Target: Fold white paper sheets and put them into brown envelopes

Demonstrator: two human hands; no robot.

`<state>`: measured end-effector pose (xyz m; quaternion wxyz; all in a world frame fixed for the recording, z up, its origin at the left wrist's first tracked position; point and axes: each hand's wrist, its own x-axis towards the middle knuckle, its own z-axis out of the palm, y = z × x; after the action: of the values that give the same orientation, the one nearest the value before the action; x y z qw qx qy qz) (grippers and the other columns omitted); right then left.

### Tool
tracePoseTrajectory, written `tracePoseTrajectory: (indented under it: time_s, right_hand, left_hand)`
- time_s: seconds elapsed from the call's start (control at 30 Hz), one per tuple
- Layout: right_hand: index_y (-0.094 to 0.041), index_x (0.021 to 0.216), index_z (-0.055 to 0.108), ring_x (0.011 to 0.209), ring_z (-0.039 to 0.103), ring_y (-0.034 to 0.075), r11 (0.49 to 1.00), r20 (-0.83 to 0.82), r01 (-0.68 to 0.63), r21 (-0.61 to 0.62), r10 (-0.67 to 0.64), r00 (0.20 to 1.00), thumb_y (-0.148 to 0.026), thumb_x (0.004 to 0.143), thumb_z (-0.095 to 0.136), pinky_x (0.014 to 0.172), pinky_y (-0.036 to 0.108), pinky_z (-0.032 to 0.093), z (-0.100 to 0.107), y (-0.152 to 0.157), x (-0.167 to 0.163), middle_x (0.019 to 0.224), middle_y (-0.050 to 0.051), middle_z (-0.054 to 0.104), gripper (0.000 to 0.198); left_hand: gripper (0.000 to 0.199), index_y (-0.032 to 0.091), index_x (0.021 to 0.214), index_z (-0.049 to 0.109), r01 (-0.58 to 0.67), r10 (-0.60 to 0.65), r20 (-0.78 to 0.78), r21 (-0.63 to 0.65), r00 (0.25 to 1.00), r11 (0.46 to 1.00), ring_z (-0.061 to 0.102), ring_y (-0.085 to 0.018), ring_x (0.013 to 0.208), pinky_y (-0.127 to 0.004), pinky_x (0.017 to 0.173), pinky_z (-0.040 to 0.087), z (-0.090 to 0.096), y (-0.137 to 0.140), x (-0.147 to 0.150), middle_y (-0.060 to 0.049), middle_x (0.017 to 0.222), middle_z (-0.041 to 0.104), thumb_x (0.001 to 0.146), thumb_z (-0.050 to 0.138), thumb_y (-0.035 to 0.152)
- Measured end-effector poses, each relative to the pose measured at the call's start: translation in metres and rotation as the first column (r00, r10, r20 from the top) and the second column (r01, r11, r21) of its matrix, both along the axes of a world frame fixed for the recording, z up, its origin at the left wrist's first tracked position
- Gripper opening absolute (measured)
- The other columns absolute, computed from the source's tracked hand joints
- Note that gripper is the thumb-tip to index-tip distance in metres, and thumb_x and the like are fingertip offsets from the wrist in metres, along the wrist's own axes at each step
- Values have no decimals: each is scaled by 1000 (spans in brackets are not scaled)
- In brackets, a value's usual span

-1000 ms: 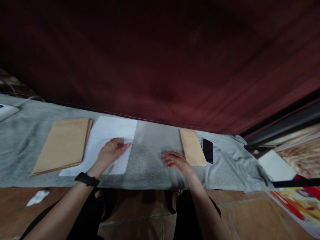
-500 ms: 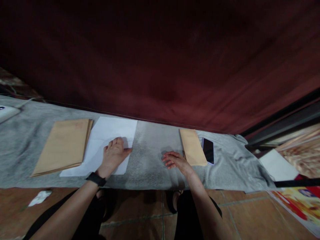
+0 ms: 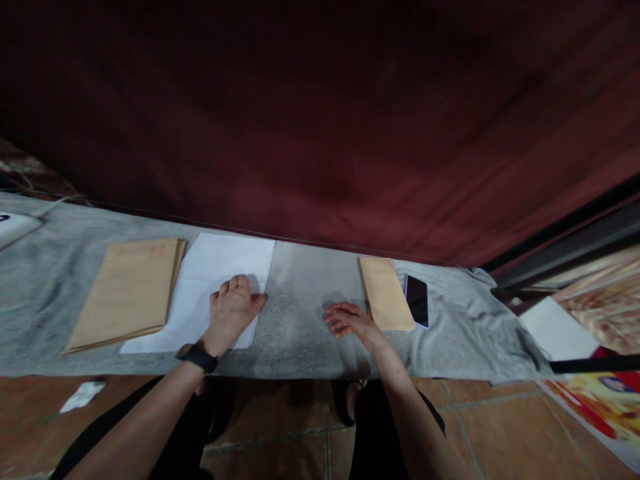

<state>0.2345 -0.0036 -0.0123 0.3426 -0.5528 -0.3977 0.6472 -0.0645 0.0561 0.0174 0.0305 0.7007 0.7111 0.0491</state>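
Note:
My left hand [image 3: 231,311], with a dark band on the wrist, rests palm down at the right part of some white paper sheets [image 3: 193,293]. Its thumb stands out to the side; the bent fingertips are partly hidden. To the left, a stack of large brown envelopes [image 3: 127,293] overlaps the sheets. My right hand [image 3: 353,322] hangs over the grey cloth [image 3: 300,300] with fingers loosely apart and nothing in them. Just right of it lies a smaller tan envelope [image 3: 387,293], and against that envelope's right side is a phone [image 3: 417,301] with a dark screen.
A dark red draped surface [image 3: 320,160] rises behind the cloth-covered strip. At the far left edge sits a white object [image 3: 17,229] with a cable. A white panel [image 3: 559,328] and colourful packaging [image 3: 607,407] are at the right. White scrap [image 3: 83,396] lies on the tiled floor.
My left hand has shifted slightly to the right on the white sheets. My right hand, the envelopes and the phone stay where they were.

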Motion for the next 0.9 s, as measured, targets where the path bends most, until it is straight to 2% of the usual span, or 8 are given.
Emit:
tracePoseTrajectory:
  time_s: [0.23, 0.37, 0.43, 0.5, 0.57, 0.67, 0.8, 0.9]
  right_hand:
    - [-18, 102, 69, 72, 68, 17, 1000, 17, -22, 14, 22, 1000, -54, 76, 74, 62, 29, 55, 1, -1, 0, 93, 8, 75, 44]
    - [-18, 103, 69, 70, 67, 16, 1000, 9, -10, 30, 9, 1000, -54, 78, 73, 62, 29, 55, -1, -1, 1, 93, 8, 74, 44]
    - [-18, 104, 69, 71, 67, 16, 999, -8, -10, 34, 10, 1000, -53, 78, 73, 63, 30, 56, -1, 0, 0, 93, 8, 74, 44]
    - [-17, 104, 69, 72, 67, 17, 999, -31, -17, 37, 18, 999, -53, 77, 75, 64, 30, 56, 0, 0, -3, 93, 8, 74, 46]
    - [-17, 104, 69, 72, 68, 16, 999, -62, -16, 49, 19, 998, -55, 77, 76, 63, 29, 57, 1, 1, -8, 94, 8, 74, 47]
    - [-17, 107, 68, 72, 68, 16, 997, -122, 40, 64, -32, 992, -63, 80, 71, 62, 27, 57, 4, 2, -18, 95, 9, 74, 53]
    - [-21, 117, 65, 79, 70, 19, 996, -227, 69, 58, -54, 972, -70, 83, 62, 63, 29, 58, 8, 3, -27, 98, 7, 74, 59]
    - [-21, 102, 69, 77, 68, 18, 985, -169, 146, 91, -129, 977, -61, 78, 69, 62, 27, 55, 6, 6, -26, 88, 3, 74, 47]
  left_hand:
    - [24, 17, 99, 63, 80, -80, 50, -1, 996, 997, 63, -31, 105, -41, 83, 47, 7, 0, -6, -15, 116, 67, 89, 47, 32]
    - [18, 20, 86, 63, 110, -117, 83, 89, 990, 990, 63, -29, 102, -37, 84, 46, 14, 1, -7, -12, 103, 70, 87, 46, 27]
    - [16, 22, 86, 61, 83, -97, 163, 94, 982, 992, 65, -26, 91, -32, 78, 45, 19, -3, -2, -8, 91, 70, 87, 47, 29]
    - [13, 24, 87, 59, 55, -59, 279, 22, 958, 998, 65, -22, 75, -29, 67, 42, 26, -11, 9, -2, 78, 68, 88, 48, 33]
    - [10, 25, 85, 57, 98, -81, 377, -26, 923, 995, 63, -19, 68, -27, 63, 39, 31, -21, 27, 1, 72, 65, 87, 50, 32]
    - [6, 24, 81, 56, 195, -162, 470, -22, 868, 981, 63, -18, 67, -27, 64, 38, 33, -36, 62, 1, 72, 66, 85, 52, 25]
    - [7, 23, 83, 57, 287, -246, 597, 29, 763, 958, 63, -16, 66, -27, 63, 39, 20, -47, 107, 0, 73, 68, 86, 53, 19]
    - [12, 23, 82, 58, 429, -385, 673, 111, 631, 896, 63, -15, 66, -26, 63, 42, 5, -50, 128, 0, 73, 67, 90, 49, 19]
